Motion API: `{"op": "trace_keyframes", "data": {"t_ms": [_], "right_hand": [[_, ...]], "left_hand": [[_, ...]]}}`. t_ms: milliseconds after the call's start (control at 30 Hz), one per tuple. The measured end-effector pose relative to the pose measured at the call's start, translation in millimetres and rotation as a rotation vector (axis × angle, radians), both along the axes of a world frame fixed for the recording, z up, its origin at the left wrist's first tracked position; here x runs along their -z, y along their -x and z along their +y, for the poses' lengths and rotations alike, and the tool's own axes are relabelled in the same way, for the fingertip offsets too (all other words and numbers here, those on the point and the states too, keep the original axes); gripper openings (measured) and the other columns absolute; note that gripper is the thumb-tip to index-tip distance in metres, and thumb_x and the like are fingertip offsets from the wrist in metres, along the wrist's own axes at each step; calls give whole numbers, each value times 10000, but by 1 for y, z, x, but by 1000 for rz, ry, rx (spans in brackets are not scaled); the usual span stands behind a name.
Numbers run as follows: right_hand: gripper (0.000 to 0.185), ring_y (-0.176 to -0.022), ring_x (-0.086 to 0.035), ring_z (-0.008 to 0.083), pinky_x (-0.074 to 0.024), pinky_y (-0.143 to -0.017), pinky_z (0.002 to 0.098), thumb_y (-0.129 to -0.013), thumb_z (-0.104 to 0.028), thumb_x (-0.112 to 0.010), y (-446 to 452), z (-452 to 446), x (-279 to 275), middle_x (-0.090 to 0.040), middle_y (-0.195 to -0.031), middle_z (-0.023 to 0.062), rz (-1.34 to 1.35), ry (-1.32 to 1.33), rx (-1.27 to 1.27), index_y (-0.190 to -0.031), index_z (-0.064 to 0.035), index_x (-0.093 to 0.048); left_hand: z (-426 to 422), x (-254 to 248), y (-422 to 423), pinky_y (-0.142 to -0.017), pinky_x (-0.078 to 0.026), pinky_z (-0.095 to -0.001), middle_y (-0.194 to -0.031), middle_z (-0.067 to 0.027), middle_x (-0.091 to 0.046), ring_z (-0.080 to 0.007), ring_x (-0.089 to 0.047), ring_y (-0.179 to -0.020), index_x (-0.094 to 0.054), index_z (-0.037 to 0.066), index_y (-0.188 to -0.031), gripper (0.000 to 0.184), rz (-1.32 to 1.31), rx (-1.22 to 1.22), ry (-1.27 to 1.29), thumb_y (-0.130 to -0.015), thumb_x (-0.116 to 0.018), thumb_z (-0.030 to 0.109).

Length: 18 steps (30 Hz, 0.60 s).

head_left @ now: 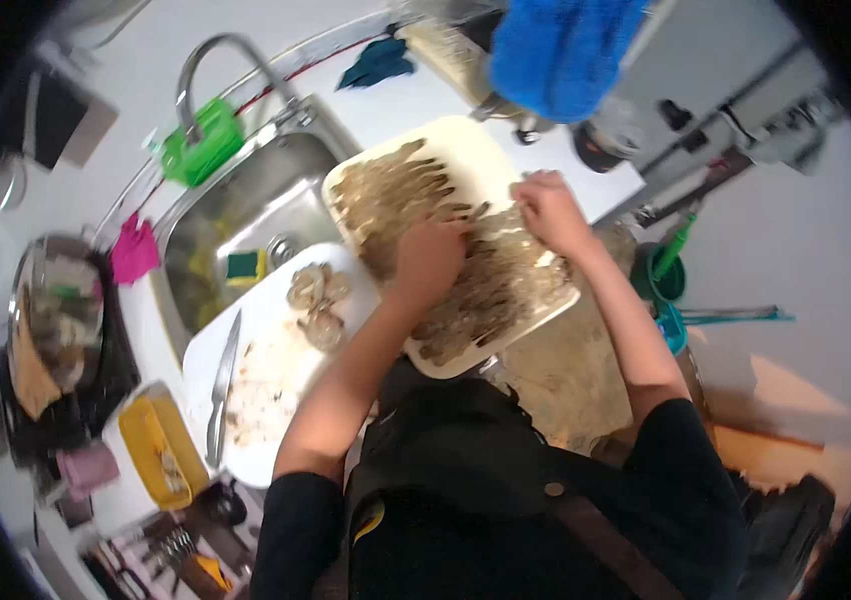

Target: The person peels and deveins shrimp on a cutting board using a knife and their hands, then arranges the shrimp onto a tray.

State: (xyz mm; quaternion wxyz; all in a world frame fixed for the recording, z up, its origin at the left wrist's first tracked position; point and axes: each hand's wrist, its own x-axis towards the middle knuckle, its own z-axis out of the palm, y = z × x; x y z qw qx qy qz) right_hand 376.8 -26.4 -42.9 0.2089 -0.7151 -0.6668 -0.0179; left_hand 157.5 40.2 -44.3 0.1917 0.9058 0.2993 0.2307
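Note:
A cream tray (480, 165) holds rows of grey-brown shrimp (395, 190), laid closely side by side. My left hand (432, 255) reaches over the middle of the tray, its fingers curled down onto the shrimp; the fingertips are partly hidden. Above the tray's right side is my right hand (550, 210), closed with the fingers bent together. Anything inside it is too small to make out. Left of the tray, several peeled, curled shrimp (317, 295) lie on a white cutting board (280, 365). A knife (223, 390) rests along the board's left edge.
Behind the board is a steel sink (245, 215) with a faucet (235, 45), a green container (202, 143) and a sponge (245, 267). A yellow bin (157, 450) stands at left. A blue towel (565, 55) hangs beyond the tray, near a dark cup (605, 140).

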Motion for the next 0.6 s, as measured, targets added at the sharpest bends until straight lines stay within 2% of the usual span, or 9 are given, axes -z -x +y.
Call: {"op": "trace_keyframes", "data": {"t_ms": [33, 100, 200, 300, 367, 433, 500, 533, 600], "right_hand": [[173, -1026, -547, 278, -462, -889, 374, -740, 25, -648, 7, -2, -8, -631, -1005, 121, -64, -52, 21, -905, -28, -658], [218, -1053, -526, 299, -462, -899, 369, -740, 18, -660, 20, 2, -23, -587, -1081, 130, 53, -54, 29, -950, -36, -657], [217, -1004, -548, 330, -476, -904, 407, -809, -46, -616, 51, 23, -40, -573, -1016, 164, 182, 1, -158, -1023, -36, -646], [171, -934, -569, 340, -467, -839, 419, -798, -45, -617, 119, 44, -31, -589, -956, 146, 317, 11, -350, -966, -23, -640], [118, -918, -584, 322, -472, -817, 434, -804, -81, -608, 171, 52, -37, -593, -941, 133, 229, 75, -558, -904, -30, -640], [104, -921, -597, 297, -488, -789, 430, -784, -107, -620, 219, 57, -39, -599, -950, 126, 204, 312, -685, -847, -26, -635], [118, -921, -604, 298, -501, -765, 428, -768, -116, -634, 258, 50, -24, -597, -949, 139, 208, 294, -709, -827, -14, -631], [127, -921, -608, 298, -508, -754, 427, -760, -121, -641, 273, 45, -18, -596, -949, 146, 212, 285, -721, -817, -8, -629], [151, -929, -610, 319, -518, -741, 429, -750, -133, -646, 293, 38, -10, -591, -960, 168, 70, 319, -575, -814, 3, -627]], "left_hand": [[-1, -3, 9, -831, -521, -359, -1024, -93, -669, -300, -638, -891, -729, 120, -1004, 222, 1, -14, -82, -818, -613, 88], [-5, -13, 37, -860, -514, -372, -1037, -115, -666, -324, -634, -906, -719, 107, -1032, 254, -66, -64, 21, -803, -622, 55], [-8, -25, 95, -864, -518, -384, -1051, -142, -662, -332, -635, -929, -707, 73, -1045, 288, -102, -195, 164, -781, -624, -3], [-19, -38, 174, -820, -534, -385, -1046, -164, -660, -304, -641, -970, -694, 28, -1045, 295, -123, -460, 293, -771, -612, -48], [-30, -39, 235, -864, -488, -392, -1004, -174, -656, -348, -612, -965, -700, 18, -983, 260, -78, -684, 229, -746, -603, -23], [-44, -41, 288, -871, -481, -402, -1009, -173, -655, -359, -604, -965, -701, 25, -984, 288, 40, -823, 168, -727, -588, -39], [-60, -48, 324, -876, -472, -416, -1029, -175, -634, -365, -581, -973, -699, 36, -982, 332, 197, -875, 118, -700, -557, -67], [-65, -44, 343, -863, -464, -425, -1021, -178, -599, -379, -549, -976, -651, 47, -1035, 403, 261, -853, 123, -672, -535, -83], [-71, -34, 365, -857, -458, -433, -1009, -180, -579, -389, -537, -971, -605, 57, -1066, 430, 215, -842, 168, -666, -533, -82]]}}
